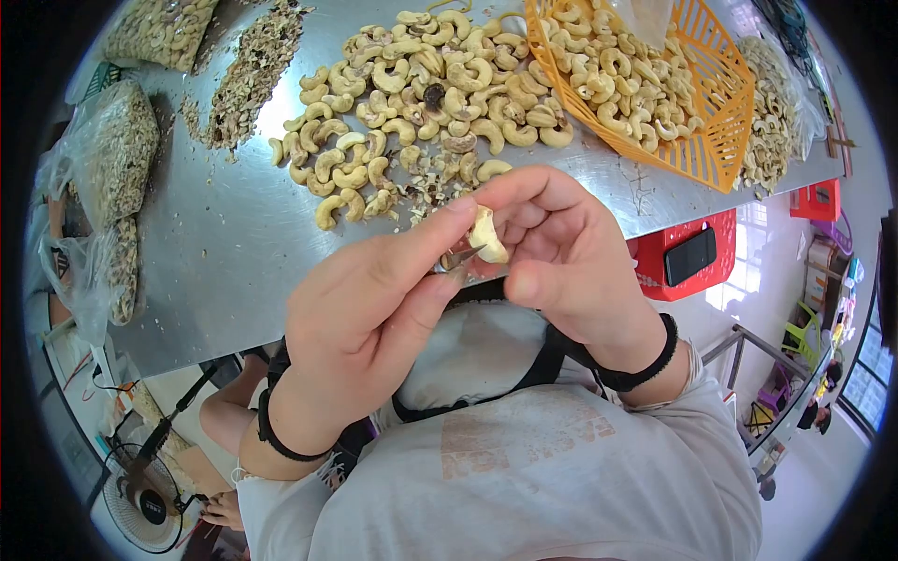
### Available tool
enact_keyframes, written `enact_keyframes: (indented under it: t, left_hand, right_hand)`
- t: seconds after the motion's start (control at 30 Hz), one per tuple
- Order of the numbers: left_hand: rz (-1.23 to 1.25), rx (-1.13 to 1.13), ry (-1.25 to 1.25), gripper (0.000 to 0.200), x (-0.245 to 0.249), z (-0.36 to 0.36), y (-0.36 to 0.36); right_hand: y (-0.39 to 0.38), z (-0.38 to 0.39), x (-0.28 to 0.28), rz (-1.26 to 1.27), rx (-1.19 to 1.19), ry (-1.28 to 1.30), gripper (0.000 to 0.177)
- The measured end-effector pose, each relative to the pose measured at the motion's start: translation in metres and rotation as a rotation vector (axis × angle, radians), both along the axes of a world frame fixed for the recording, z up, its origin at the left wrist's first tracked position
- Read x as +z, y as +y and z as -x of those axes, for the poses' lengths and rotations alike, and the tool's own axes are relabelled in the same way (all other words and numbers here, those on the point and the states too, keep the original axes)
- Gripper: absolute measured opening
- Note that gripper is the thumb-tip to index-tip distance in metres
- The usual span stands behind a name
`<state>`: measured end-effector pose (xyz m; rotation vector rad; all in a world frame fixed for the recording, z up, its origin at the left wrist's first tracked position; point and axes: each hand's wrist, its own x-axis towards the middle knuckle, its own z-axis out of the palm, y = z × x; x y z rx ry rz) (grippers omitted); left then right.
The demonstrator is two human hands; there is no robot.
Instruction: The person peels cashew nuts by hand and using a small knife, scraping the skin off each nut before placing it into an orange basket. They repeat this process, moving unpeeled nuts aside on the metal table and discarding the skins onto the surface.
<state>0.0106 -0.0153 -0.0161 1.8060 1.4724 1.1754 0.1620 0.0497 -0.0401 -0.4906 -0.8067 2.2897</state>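
Note:
My left hand (374, 299) is closed on a small knife (456, 258), whose short metal blade shows between thumb and forefinger. The blade's tip touches a pale cashew nut (487, 236). Curled round from the other side, my right hand (571, 252) has this nut at its fingertips, palm turned partly up. The left forefinger also lies against the nut. Just beyond the hands, a heap of cashew nuts (468, 75) spreads over the metal table (234, 271), with small skin crumbs (426, 187) at its near edge. One dark nut (433, 96) lies on the heap.
An orange basket (720, 140) of cashews stands at the far right, beside a bag of pale pieces (772, 112). Brown skin scraps (253, 75) and filled plastic bags (117, 150) lie at left. A phone (690, 257) rests on a red stool (655, 280). A fan (145, 500) stands lower left.

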Motion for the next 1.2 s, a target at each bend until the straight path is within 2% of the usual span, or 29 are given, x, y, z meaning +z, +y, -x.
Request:
enact_keyframes:
  t: [0.07,0.2,0.3,0.37,0.5,0.67,0.9,0.97,1.2]
  left_hand:
    - [-0.005,-0.008,0.021,0.038,0.001,0.0,0.001]
    - [0.006,-0.037,0.031,0.037,0.004,-0.001,0.001]
    - [0.133,-0.023,-0.017,0.035,0.005,-0.001,-0.003]
    - [0.207,-0.048,-0.196,0.033,0.003,0.0,-0.003]
    - [0.308,-0.111,-0.33,0.032,0.005,0.004,-0.004]
    - [0.425,-0.117,-0.454,0.031,0.007,0.006,-0.005]
    - [0.361,-0.035,-0.365,0.035,0.007,-0.002,-0.005]
    - [0.258,-0.033,-0.264,0.038,0.005,-0.004,-0.005]
    - [0.149,0.003,-0.207,0.041,-0.002,-0.01,-0.005]
  right_hand:
    - [0.001,-0.002,-0.002,-0.075,0.012,-0.066,0.032]
    - [0.001,-0.002,-0.002,-0.074,0.006,-0.053,0.03]
    - [0.001,-0.002,-0.001,-0.023,0.016,-0.07,0.03]
    - [0.001,-0.002,-0.004,0.051,0.061,-0.04,0.03]
    - [0.003,-0.005,-0.004,0.104,0.128,0.006,0.029]
    - [0.005,-0.006,-0.005,-0.03,0.146,-0.015,0.028]
    - [0.001,-0.002,-0.005,0.02,0.069,-0.015,0.026]
    - [-0.002,-0.001,-0.007,0.036,0.023,0.018,0.027]
    - [-0.004,0.001,-0.006,0.031,-0.011,-0.005,0.029]
